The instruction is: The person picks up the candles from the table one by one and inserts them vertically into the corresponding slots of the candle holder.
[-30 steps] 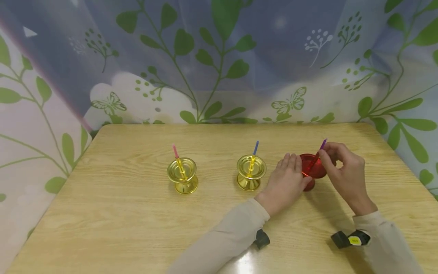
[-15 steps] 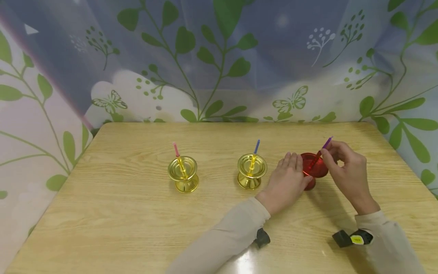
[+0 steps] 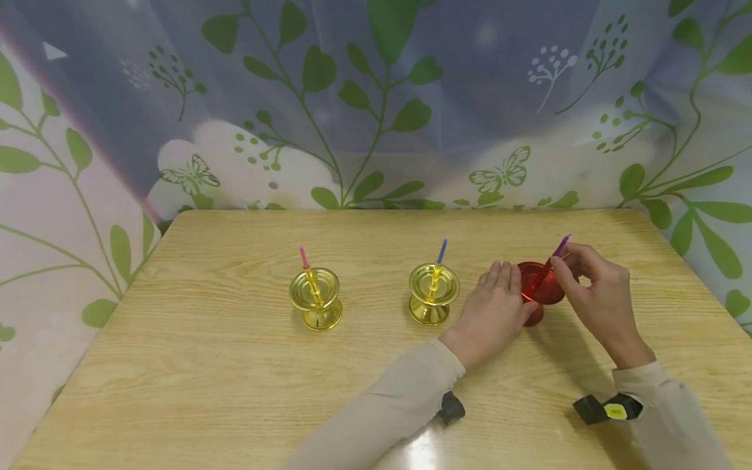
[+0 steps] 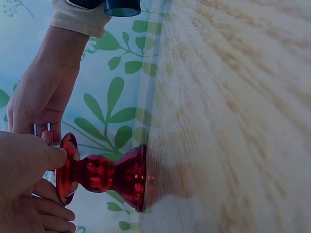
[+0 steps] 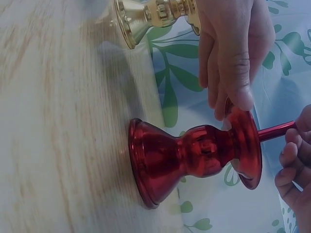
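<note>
A red candle holder (image 3: 533, 316) stands on the table at the right, with a wide dish on a waisted foot. My left hand (image 3: 492, 314) holds the left rim of this dish. In the left wrist view its thumb (image 4: 54, 156) lies on the near side, fingers behind. My right hand (image 3: 602, 300) pinches the purple candle (image 3: 563, 245) low down, near the top of the holder's red tube (image 5: 277, 131). Above the fingertips the candle leans right. How deep it sits in the tube is hidden by the fingers.
Left of my hands stands a gold candle holder (image 3: 430, 310) with a blue candle (image 3: 442, 251). Farther left is another gold candle holder (image 3: 321, 316) bearing a pink candle (image 3: 303, 256). The wooden table (image 3: 235, 378) meets a leaf-patterned cloth (image 3: 388, 150) at its back edge.
The purple candle's top has tipped slightly to the right with my right hand's fingers. My left hand has stayed on the dish. The gold holders stand as before.
</note>
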`<act>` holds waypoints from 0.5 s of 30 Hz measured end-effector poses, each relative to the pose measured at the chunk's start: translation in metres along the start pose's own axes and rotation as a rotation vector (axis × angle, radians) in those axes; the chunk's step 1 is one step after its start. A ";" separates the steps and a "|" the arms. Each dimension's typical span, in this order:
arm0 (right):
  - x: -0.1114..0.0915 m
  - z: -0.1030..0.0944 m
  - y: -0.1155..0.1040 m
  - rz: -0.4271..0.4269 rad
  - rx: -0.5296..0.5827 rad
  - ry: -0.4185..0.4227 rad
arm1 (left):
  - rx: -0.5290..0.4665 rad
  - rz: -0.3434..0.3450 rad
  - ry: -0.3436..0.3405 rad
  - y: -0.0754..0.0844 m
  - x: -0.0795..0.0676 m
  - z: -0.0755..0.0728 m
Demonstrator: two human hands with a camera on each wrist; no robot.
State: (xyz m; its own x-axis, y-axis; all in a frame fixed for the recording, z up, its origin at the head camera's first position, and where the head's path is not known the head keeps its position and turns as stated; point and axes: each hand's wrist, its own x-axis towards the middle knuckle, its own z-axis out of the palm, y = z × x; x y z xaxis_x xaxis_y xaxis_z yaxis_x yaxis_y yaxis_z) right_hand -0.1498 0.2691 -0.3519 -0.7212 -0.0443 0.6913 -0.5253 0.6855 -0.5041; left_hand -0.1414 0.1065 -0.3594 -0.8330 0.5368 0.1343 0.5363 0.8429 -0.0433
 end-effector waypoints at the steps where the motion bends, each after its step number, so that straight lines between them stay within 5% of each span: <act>1: 0.000 0.000 0.000 -0.002 0.003 -0.001 | -0.001 -0.001 0.000 0.000 0.000 0.000; 15: -0.006 0.000 0.002 0.001 0.009 -0.017 | -0.060 -0.006 -0.029 0.000 -0.001 0.001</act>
State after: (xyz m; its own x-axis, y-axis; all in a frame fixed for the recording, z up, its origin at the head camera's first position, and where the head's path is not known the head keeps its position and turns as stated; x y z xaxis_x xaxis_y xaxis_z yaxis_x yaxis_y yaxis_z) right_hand -0.1468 0.2712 -0.3570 -0.7291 -0.0565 0.6821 -0.5289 0.6789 -0.5092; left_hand -0.1406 0.1054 -0.3601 -0.8395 0.5331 0.1054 0.5375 0.8431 0.0174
